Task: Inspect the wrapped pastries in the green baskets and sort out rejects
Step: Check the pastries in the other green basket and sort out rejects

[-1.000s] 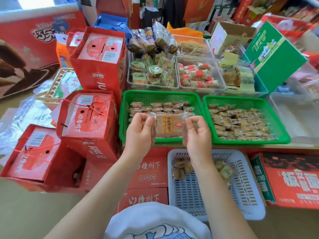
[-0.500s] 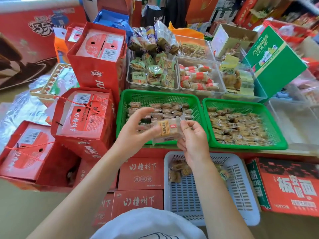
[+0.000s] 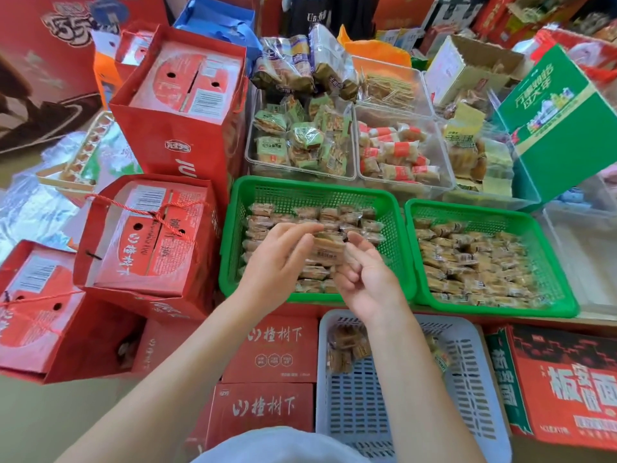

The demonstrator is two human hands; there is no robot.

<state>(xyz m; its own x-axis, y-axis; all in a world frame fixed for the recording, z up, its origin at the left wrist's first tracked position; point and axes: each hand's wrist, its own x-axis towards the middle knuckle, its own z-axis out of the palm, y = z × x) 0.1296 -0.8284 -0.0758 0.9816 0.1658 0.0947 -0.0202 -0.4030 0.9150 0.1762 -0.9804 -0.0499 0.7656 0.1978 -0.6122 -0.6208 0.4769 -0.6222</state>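
Note:
Two green baskets stand side by side, the left one (image 3: 293,187) and the right one (image 3: 554,259), both holding several wrapped pastries. My left hand (image 3: 277,262) and my right hand (image 3: 367,282) hover over the left basket's front half. Between them is one wrapped pastry (image 3: 329,248), blurred by motion. My left thumb and fingers pinch its left end. My right hand is turned palm up, and its thumb and curled fingers hold the right end. Below the table edge a white slotted basket (image 3: 467,389) holds a few wrapped pastries (image 3: 347,349) at its near-left corner.
Clear bins of other wrapped snacks (image 3: 300,142) stand behind the green baskets. Red gift boxes (image 3: 150,235) crowd the left side, and red cartons (image 3: 270,349) lie below. A green carton (image 3: 561,121) leans at the right, with a clear tub (image 3: 584,248) below it.
Both hands have lowered the pastry towards the left green basket. It went from held flat and face-on to tilted between the fingertips, and my right hand has rolled palm up.

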